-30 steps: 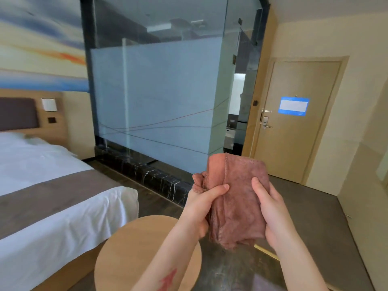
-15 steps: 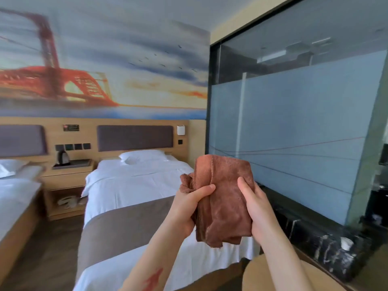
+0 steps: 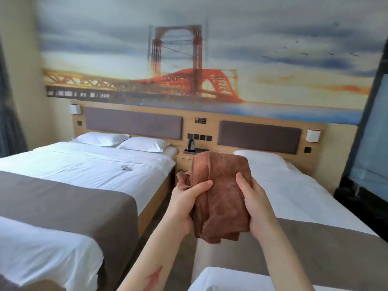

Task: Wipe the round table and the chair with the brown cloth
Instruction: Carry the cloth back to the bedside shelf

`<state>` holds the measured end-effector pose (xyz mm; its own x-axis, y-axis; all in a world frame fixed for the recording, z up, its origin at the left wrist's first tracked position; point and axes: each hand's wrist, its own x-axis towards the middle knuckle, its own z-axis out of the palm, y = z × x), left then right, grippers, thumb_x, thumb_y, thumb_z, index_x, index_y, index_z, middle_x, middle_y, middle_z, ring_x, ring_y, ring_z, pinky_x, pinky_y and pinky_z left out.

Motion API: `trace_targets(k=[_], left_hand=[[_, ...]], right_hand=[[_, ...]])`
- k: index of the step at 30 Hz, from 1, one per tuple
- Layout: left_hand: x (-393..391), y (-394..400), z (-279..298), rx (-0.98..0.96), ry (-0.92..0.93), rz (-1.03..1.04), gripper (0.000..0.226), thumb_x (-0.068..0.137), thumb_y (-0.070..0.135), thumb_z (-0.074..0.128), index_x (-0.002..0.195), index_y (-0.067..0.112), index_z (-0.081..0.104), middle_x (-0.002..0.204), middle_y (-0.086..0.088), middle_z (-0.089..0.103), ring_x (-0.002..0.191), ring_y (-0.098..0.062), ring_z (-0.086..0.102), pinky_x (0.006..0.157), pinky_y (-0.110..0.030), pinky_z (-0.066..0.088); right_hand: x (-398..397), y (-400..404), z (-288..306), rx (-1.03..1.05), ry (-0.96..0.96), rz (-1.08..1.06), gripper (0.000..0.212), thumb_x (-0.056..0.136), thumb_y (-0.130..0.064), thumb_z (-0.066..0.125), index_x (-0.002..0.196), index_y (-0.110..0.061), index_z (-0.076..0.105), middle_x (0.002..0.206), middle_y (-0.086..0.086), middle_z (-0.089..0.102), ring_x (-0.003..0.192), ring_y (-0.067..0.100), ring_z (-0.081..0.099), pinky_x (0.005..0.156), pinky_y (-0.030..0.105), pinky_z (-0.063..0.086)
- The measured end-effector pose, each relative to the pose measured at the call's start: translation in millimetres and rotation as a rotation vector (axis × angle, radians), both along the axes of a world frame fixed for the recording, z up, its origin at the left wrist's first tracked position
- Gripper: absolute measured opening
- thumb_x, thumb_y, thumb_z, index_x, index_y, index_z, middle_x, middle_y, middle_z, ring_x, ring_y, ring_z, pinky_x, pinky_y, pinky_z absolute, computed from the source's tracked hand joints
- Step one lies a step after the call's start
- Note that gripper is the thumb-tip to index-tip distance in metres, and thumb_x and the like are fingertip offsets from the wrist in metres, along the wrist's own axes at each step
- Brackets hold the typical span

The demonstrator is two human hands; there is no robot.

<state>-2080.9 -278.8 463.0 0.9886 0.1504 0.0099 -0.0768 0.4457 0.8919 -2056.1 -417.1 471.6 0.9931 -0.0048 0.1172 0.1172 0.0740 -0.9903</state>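
The brown cloth [image 3: 222,196] is bunched and folded, held up in the air in front of me at chest height. My left hand [image 3: 185,204] grips its left side with the thumb across the front. My right hand [image 3: 254,204] holds its right edge, thumb on the front face. Neither the round table nor the chair is in view.
Two white beds with brown runners fill the room: a wide bed [image 3: 73,185] on the left and a narrower bed [image 3: 304,202] on the right, a narrow floor aisle [image 3: 168,238] between them. A kettle [image 3: 191,144] stands on the nightstand. A dark glass partition [image 3: 365,160] rises at far right.
The view has swung left from the door and glass partition to face the two beds. The round table has left the frame. Both hands keep the same hold on the cloth.
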Motion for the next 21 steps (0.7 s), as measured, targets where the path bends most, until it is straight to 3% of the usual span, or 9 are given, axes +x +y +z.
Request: trace_targets(k=[4, 9, 16, 21], left_hand=[[71, 58, -9, 0.002, 0.004, 0.099, 0.02, 0.072, 0.009, 0.076, 0.088, 0.014, 0.064, 0.063, -0.002, 0.075, 0.061, -0.02, 0.072, 0.053, -0.029, 0.057], [183, 120, 2, 0.012, 0.008, 0.201, 0.034, 0.069, 0.009, 0.078, 0.1, 0.011, 0.063, 0.094, -0.013, 0.072, 0.086, -0.029, 0.069, 0.075, -0.039, 0.057], [316, 206, 28, 0.033, -0.046, 0.263, 0.03, 0.068, 0.008, 0.078, 0.095, 0.013, 0.066, 0.091, -0.011, 0.075, 0.084, -0.028, 0.072, 0.069, -0.035, 0.059], [392, 261, 29, 0.038, -0.049, 0.285, 0.029, 0.069, 0.009, 0.078, 0.095, 0.015, 0.065, 0.096, -0.011, 0.073, 0.088, -0.028, 0.07, 0.074, -0.037, 0.058]], right_hand=[[85, 64, -13, -0.008, 0.04, 0.088, 0.039, 0.089, -0.05, 0.047, 0.12, -0.027, 0.051, 0.11, 0.002, 0.059, 0.101, 0.026, 0.059, 0.091, 0.044, 0.05], [214, 134, -9, -0.041, 0.025, 0.113, 0.053, 0.086, -0.055, 0.044, 0.131, -0.026, 0.044, 0.126, 0.004, 0.055, 0.109, 0.029, 0.056, 0.098, 0.049, 0.046], [356, 219, 15, -0.045, -0.01, 0.167, 0.052, 0.088, -0.053, 0.043, 0.133, -0.026, 0.04, 0.111, -0.002, 0.051, 0.097, 0.022, 0.053, 0.092, 0.042, 0.046], [433, 276, 15, -0.033, -0.018, 0.193, 0.054, 0.087, -0.054, 0.044, 0.133, -0.026, 0.041, 0.115, 0.0, 0.052, 0.095, 0.021, 0.053, 0.087, 0.041, 0.047]])
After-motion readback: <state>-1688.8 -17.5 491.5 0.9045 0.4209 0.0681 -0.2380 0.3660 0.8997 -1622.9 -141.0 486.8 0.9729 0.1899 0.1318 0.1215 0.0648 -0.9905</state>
